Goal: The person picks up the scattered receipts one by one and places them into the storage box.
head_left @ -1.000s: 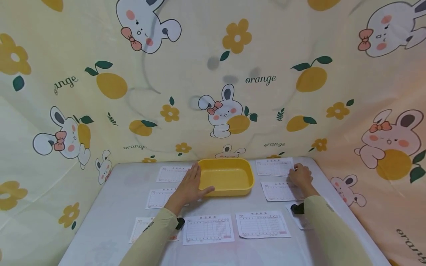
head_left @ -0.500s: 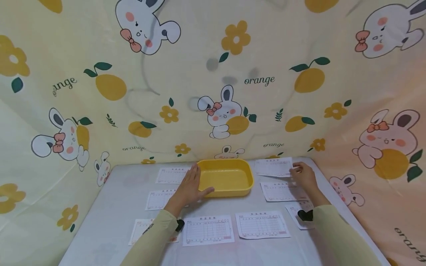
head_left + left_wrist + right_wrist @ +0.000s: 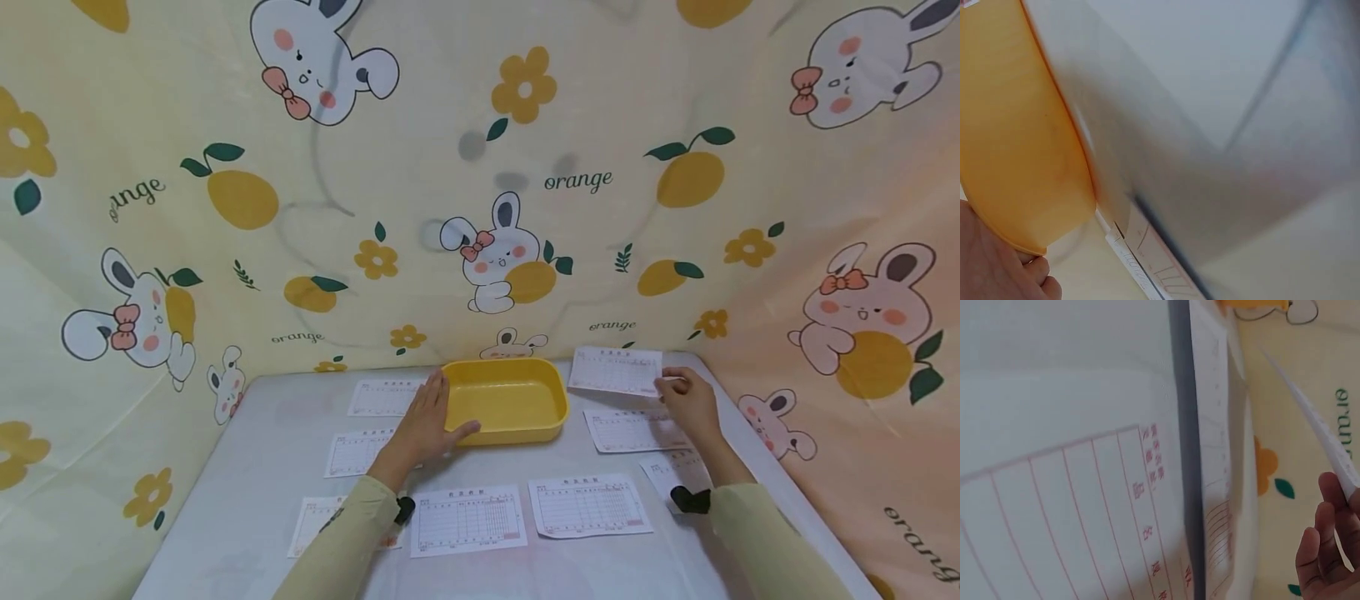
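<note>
In the head view the left hand (image 3: 426,423) rests with straight fingers on the left rim of a yellow tray (image 3: 506,404); the left wrist view shows its fingers (image 3: 1036,270) at the tray's edge (image 3: 1029,150). The right hand (image 3: 692,407) pinches the right edge of a printed paper slip (image 3: 617,372), raised off the table at the back right. From the right wrist view, this slip (image 3: 1319,428) appears nearly edge-on between thumb and fingers (image 3: 1329,540).
Two slips lie below the raised one, at right (image 3: 636,432) and partly under the right wrist (image 3: 671,473). Two more lie at front centre (image 3: 468,521) (image 3: 588,507). Several are at left (image 3: 356,452), partly covered by the left arm. A patterned cloth (image 3: 420,125) stands behind the table.
The right hand has lifted the back-right slip from the table, its near side now raised and tilted. The left hand has stayed on the tray's rim.
</note>
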Motion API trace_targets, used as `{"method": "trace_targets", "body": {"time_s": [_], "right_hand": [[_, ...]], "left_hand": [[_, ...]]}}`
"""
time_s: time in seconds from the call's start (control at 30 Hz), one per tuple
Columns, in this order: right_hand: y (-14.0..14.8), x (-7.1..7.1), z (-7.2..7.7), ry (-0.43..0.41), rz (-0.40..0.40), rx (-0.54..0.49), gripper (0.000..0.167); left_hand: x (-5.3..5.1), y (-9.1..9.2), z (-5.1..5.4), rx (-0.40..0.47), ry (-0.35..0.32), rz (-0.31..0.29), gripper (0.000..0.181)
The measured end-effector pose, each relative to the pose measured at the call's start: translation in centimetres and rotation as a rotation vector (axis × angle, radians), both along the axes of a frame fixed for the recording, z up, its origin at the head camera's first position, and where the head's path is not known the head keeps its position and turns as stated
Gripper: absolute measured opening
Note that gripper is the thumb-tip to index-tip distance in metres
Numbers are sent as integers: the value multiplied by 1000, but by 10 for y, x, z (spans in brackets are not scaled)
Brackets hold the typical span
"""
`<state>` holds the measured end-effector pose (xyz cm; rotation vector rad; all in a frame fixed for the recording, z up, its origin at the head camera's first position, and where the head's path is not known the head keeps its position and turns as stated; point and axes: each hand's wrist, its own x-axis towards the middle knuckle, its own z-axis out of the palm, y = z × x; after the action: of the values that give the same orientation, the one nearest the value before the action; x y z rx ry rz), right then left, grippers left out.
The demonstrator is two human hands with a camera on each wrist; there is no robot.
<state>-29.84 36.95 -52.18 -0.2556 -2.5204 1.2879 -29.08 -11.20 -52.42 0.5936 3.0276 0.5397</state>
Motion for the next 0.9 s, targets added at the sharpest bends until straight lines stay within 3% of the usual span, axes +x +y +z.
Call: {"method": "trace_targets", "body": {"time_s": [0.37, 0.53, 0.7, 0.9], "right_hand": [[-9, 18, 13, 56, -10, -31, 35], [-15, 22, 20, 74, -10, -104, 36], [-27, 23, 29, 100, 47, -185, 36], [-43, 19, 30, 85, 118, -191, 37]], "left_hand": [[1, 1, 2, -5, 1, 20, 117], [-1, 0, -2, -10, -4, 22, 118], [-4, 0, -6, -30, 2, 25, 121], [-5, 0, -8, -30, 14, 14, 121]]}}
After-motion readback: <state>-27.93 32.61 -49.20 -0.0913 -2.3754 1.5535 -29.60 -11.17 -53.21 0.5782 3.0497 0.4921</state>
